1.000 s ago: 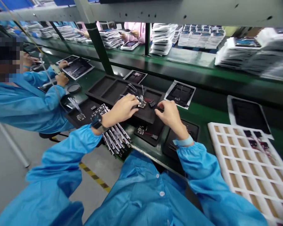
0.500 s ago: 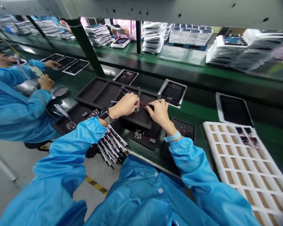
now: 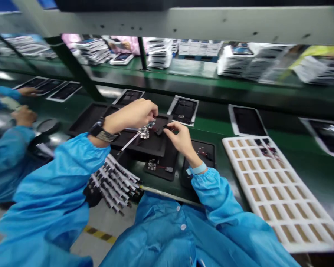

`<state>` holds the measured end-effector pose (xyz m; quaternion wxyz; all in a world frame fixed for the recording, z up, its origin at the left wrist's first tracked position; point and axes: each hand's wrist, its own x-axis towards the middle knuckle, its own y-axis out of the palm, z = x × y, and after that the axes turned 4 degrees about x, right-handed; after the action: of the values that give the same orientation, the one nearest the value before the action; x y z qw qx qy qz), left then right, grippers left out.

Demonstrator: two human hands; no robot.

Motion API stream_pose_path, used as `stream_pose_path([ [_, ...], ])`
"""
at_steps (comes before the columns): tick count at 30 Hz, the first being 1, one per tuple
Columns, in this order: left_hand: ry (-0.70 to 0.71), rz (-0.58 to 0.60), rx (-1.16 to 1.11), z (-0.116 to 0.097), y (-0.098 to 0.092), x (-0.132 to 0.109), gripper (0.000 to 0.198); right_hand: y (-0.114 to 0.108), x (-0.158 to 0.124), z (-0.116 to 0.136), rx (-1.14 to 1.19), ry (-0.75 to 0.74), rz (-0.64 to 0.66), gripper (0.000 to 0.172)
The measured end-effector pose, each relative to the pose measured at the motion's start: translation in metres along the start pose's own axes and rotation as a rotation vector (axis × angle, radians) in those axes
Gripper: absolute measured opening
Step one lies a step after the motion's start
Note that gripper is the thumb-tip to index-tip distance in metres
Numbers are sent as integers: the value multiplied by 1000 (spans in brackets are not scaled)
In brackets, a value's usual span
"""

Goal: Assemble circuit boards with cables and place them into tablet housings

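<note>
Over a black compartment tray (image 3: 153,149), my left hand (image 3: 140,114) pinches a small circuit board (image 3: 145,132), with its fingers pointing down. A thin white strip (image 3: 130,142) slants down to the left from the board. Just to the right, my right hand (image 3: 181,138) grips a small black part (image 3: 162,129) between thumb and fingers. The two hands are a short gap apart, with what looks like dark red wire between them. Below them, another circuit board (image 3: 151,165) with red wires lies on a flat black tray (image 3: 167,175).
White-backed dark panels (image 3: 183,109) lie along the green bench. A white foam tray (image 3: 241,168) at right holds several small black parts with red wires. Several white strips (image 3: 114,181) fan out at the bench edge. A co-worker's hand (image 3: 25,115) is at left.
The view has swung right. My left hand has turned and lifted the circuit board, whose white strip now hangs out to the left. The gap between my hands has widened slightly.
</note>
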<state>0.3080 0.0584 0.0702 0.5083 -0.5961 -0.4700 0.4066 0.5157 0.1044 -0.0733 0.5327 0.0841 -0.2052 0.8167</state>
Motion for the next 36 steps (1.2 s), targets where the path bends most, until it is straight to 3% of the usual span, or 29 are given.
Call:
stream_pose_path([
  [3, 110, 159, 64, -33, -12, 38, 19, -31, -27, -4, 129, 95, -95, 26],
  [6, 236, 307, 94, -80, -9, 91, 22, -66, -79, -9, 88, 157, -274, 31],
  [11, 423, 448, 159, -172, 29, 197, 21, -104, -212, -22, -231, 141, -531, 12],
  [15, 503, 382, 144, -248, 69, 285, 18, -111, -293, -48, -450, 114, -728, 15],
  [19, 493, 252, 87, -322, 105, 358, 14, -109, -314, -71, -630, 78, -830, 18],
  [22, 530, 234, 69, -359, 133, 397, 9, -107, -312, -79, -731, 56, -821, 21],
  [25, 566, 302, 89, -368, 166, 417, 23, -104, -313, -82, -777, 56, -827, 22],
  [28, 573, 344, 128, -357, 196, 421, 21, -102, -316, -84, -830, 58, -828, 23],
  [30, 561, 294, 140, -345, 207, 421, 20, -102, -316, -85, -849, 73, -819, 22],
  [33, 550, 191, 143, -325, 200, 421, 44, -103, -311, -84, -857, 103, -795, 22],
  [36, 553, 165, 142, -298, 165, 415, 47, -105, -310, -85, -824, 117, -773, 21],
])
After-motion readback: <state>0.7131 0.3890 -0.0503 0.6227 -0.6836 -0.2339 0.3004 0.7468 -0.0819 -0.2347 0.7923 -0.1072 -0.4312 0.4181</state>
